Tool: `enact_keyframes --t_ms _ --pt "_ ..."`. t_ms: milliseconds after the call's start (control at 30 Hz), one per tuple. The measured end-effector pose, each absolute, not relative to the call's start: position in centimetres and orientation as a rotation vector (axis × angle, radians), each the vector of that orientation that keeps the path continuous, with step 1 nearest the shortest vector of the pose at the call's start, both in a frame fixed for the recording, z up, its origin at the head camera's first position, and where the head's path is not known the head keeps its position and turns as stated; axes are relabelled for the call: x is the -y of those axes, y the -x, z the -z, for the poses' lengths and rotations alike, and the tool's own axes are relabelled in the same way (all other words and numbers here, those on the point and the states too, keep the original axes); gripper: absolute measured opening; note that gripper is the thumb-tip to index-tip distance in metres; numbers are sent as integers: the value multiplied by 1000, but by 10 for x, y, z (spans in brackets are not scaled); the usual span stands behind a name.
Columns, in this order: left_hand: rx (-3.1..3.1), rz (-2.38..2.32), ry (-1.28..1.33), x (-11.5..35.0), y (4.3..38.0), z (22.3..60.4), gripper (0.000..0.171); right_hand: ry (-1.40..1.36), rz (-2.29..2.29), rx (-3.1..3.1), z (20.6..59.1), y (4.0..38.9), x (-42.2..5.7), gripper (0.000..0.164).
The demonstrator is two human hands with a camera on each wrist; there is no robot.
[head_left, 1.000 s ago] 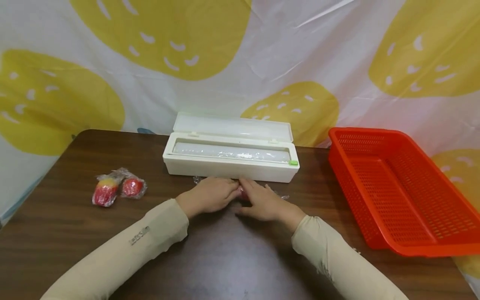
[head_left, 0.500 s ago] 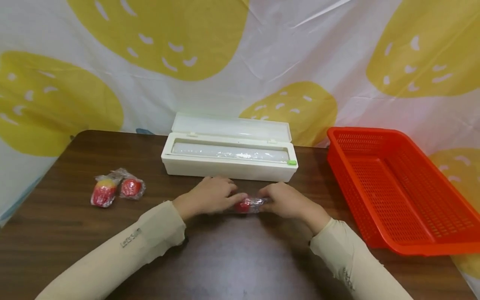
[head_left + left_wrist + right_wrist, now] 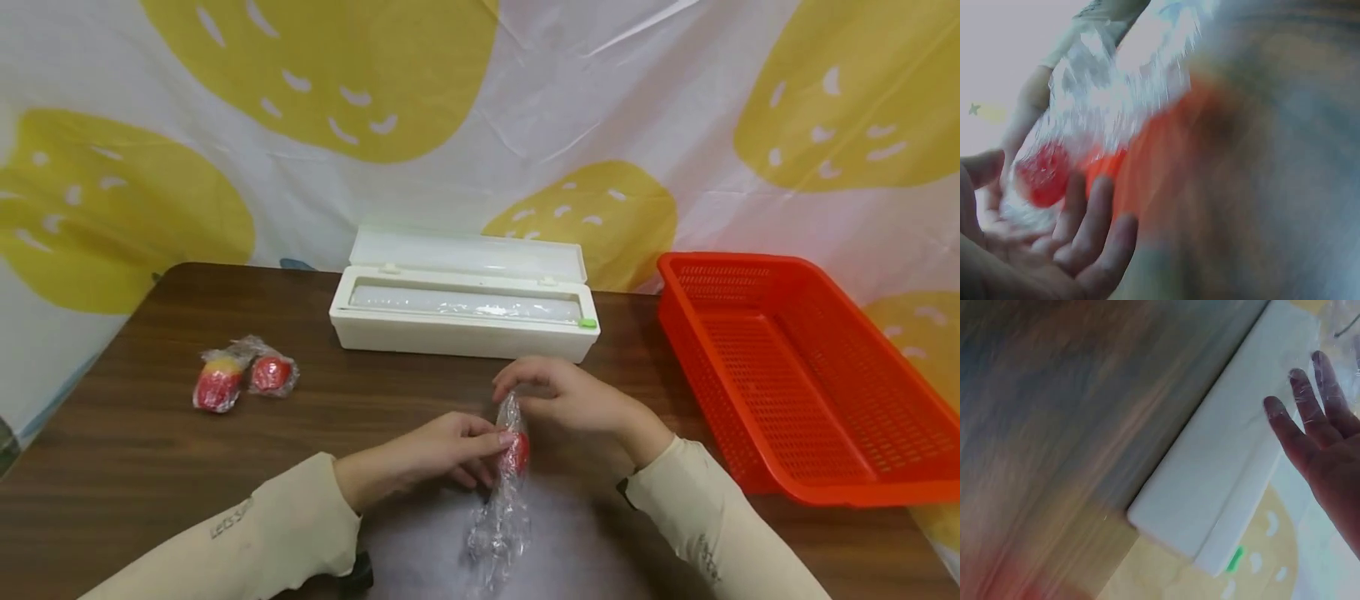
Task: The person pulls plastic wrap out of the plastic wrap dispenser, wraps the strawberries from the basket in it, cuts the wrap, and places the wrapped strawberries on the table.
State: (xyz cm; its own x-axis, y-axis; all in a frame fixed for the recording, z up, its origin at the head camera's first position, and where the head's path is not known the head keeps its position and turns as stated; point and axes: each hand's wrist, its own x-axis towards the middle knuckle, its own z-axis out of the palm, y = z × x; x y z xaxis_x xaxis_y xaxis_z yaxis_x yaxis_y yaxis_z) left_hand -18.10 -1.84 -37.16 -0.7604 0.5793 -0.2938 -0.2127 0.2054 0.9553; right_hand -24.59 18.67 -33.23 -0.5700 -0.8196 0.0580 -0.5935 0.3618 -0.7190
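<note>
In the head view, a small red round fruit (image 3: 516,454) is wrapped in clear cling film (image 3: 498,529), whose loose end trails towards the table's front. My left hand (image 3: 442,450) holds the fruit, thumb on top and fingers beneath. My right hand (image 3: 570,404) is at the film's upper end, which lies between thumb and index finger. The left wrist view shows the wrapped fruit (image 3: 1044,175) beyond the fingers of my left hand (image 3: 1054,250). In the right wrist view, three fingers of my right hand (image 3: 1329,437) are extended with film against them; thumb and index are out of frame.
A white cling film dispenser (image 3: 465,337) with its lid raised stands at the back. To the right is a red plastic basket (image 3: 678,358). Two film-wrapped fruits, one red and yellow (image 3: 218,385), one red (image 3: 272,374), lie on the left of the brown table (image 3: 330,400).
The wrapped fruit has come nearer the front and turned from lying crosswise to lengthwise. My left hand has moved forward off the dispenser side; its thumb now presses the fruit. The film's tail now shows.
</note>
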Motion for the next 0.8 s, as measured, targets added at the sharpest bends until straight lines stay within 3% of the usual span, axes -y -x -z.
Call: enact_keyframes --t_ms 100,200,300,467,567,800 --pt "-1865 -1673 -278 15 177 376 43 1100 1110 -2407 330 240 -180 33" --pt "-1861 -1727 -262 14 174 377 42 758 1130 -2559 324 237 -171 35" --pt "-1829 -1769 -286 12 171 375 39 449 1013 -2622 321 237 -164 50" --pt "-1805 -1765 -266 5 165 371 37 179 968 -2480 322 239 -157 70" --pt "-1836 -1736 -207 3 163 370 38 143 992 -2472 319 238 -155 75" --pt "-1873 -1724 -122 1 161 374 38 333 589 -2758 324 232 -147 59"
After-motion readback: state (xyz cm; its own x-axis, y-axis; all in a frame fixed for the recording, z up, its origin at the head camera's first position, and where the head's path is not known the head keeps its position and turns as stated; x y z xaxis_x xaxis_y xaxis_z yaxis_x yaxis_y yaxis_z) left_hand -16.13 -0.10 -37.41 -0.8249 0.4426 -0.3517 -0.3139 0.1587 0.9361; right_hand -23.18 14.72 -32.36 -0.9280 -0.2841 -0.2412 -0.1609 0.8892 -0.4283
